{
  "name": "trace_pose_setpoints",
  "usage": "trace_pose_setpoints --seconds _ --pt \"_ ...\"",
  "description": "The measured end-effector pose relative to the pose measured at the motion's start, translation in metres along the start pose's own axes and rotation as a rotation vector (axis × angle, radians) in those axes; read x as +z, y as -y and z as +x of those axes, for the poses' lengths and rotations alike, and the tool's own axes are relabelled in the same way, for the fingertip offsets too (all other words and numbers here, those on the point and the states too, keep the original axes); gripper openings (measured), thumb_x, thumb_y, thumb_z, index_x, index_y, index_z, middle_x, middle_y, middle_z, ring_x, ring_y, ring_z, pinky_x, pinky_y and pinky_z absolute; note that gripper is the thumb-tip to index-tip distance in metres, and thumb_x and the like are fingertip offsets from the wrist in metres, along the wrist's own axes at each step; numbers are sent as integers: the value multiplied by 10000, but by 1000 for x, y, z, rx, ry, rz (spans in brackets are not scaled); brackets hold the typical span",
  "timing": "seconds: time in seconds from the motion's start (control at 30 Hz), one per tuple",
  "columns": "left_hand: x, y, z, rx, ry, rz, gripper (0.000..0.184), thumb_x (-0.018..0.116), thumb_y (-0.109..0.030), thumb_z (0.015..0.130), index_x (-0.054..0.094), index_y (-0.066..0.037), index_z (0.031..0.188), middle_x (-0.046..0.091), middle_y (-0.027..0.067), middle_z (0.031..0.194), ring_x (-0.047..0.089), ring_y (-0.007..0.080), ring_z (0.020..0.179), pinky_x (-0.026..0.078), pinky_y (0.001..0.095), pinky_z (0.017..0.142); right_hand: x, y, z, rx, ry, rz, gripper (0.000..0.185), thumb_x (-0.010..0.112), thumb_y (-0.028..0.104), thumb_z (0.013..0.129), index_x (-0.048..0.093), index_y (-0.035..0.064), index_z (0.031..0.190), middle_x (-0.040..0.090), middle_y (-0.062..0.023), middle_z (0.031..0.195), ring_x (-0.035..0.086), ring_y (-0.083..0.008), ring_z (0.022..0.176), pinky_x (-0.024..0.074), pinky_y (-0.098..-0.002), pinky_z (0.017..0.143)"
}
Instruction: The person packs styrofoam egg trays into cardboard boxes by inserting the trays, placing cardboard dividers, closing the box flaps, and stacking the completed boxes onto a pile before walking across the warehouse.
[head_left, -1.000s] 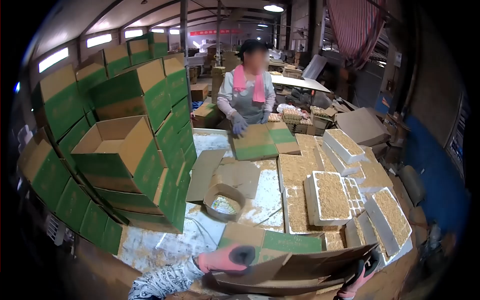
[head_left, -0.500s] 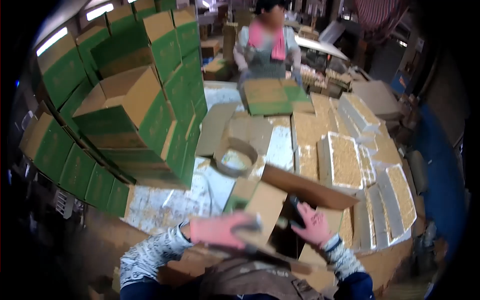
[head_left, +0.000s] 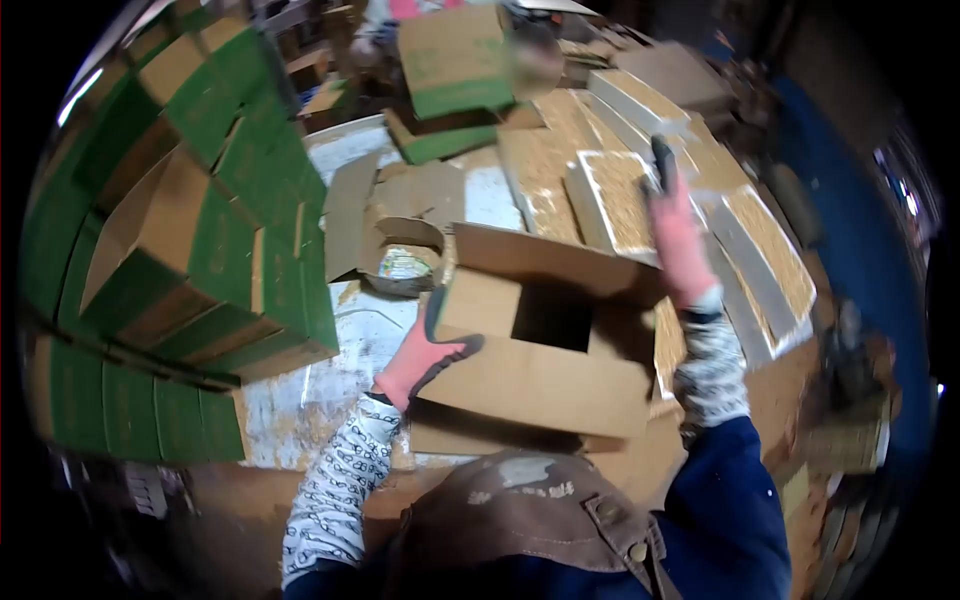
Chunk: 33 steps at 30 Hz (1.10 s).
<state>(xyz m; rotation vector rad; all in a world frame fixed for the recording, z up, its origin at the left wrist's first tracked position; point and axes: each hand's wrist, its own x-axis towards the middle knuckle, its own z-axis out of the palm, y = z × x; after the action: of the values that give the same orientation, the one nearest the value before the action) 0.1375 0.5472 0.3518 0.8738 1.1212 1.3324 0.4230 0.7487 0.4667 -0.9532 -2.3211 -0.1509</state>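
An open cardboard box [head_left: 545, 385] stands before me with its flaps spread and a dark interior. My left hand [head_left: 425, 360], in a pink and dark glove, grips the box's left side, thumb over the near flap. My right hand [head_left: 680, 235], gloved alike, is raised past the box's right end with fingers stretched out. It is beside a long white-sided block [head_left: 615, 200] with a tan, grainy top. Whether the fingertips touch that block I cannot tell. Another such block [head_left: 770, 250] lies to the right.
Green and brown cartons [head_left: 225, 230] are stacked high on the left. A small cardboard ring [head_left: 408, 250] with paper-like pieces inside sits beyond the box on the white tabletop [head_left: 350, 390]. Across the table a person [head_left: 380, 22] is behind an upright green-and-brown carton [head_left: 455, 60].
The box has turned and now faces up with its flaps spread. My left hand has moved to its left side; my right hand has left the box, moving up and right. The far carton is raised.
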Motion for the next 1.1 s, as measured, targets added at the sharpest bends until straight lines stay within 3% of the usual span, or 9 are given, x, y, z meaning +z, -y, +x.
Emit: trace_pose_setpoints --seconds 0.1,0.27,0.37,0.43,0.5,0.6,0.8,0.97,1.1 --pt "-9 17 4 17 -77 19 764 632 33 761 228 -65 1403 487 103 1234 527 182 1044 483 280 815 -21 67 -45 84 18 -324 562 500 295 850 367 -23 1294 380 -246 1321 333 -406 1229 237 -484 1043" --pt "32 -23 -18 -131 8 63 527 564 -177 877 346 -40 1337 502 81 1229 516 184 1084 446 290 892 -26 58 -139 369 187 -255 876 538 577 783 332 -114 1279 346 -296 1320 315 -408 1245 197 -473 1064" --pt "-9 12 -32 -75 19 -51 525 534 -287 889 373 -39 1324 476 95 1282 475 210 1162 394 313 973 -77 41 -147 841 1024 -57 684 481 593 817 531 -46 1059 605 -234 1008 604 -366 915 471 -449 793" --pt "-36 35 -43 40 -18 -209 547 513 -349 892 384 -25 1313 450 113 1321 447 223 1203 354 327 1019 -89 38 -174 623 1016 69 568 491 545 839 562 -6 957 639 -198 862 638 -356 757 503 -446 655" --pt "-52 14 -31 123 -80 -286 532 539 -338 871 413 -22 1279 484 116 1267 479 237 1149 376 336 985 -102 43 -194 739 807 408 579 529 485 835 520 -25 1111 620 -215 940 622 -348 850 491 -422 748" --pt "-69 -31 -18 42 -114 -44 509 578 -322 840 456 -17 1229 535 120 1186 526 258 1067 408 350 935 -17 40 -261 249 377 431 443 587 314 818 520 -35 1084 614 -180 1000 613 -286 889 472 -393 780" --pt "-47 -25 26 -233 34 1172 469 635 -264 795 498 5 1154 596 166 1066 580 266 938 446 340 830 6 -1 -257 946 530 755 624 585 292 804 361 107 1356 411 -209 1336 433 -338 1208 353 -380 1010" --pt "13 -20 34 138 -395 1164 372 668 -236 760 593 20 1019 608 191 971 575 315 909 435 386 813 -83 -174 -221 1093 -897 207 654 553 382 863 330 -44 1306 430 -272 1281 469 -380 1141 367 -433 954" --pt "12 -31 26 61 -318 1174 416 715 -235 730 557 10 1027 611 149 922 587 263 879 452 374 799 -86 -374 -262 1138 -474 372 696 487 535 854 440 -3 1294 533 -163 1226 494 -262 1116 361 -325 958"
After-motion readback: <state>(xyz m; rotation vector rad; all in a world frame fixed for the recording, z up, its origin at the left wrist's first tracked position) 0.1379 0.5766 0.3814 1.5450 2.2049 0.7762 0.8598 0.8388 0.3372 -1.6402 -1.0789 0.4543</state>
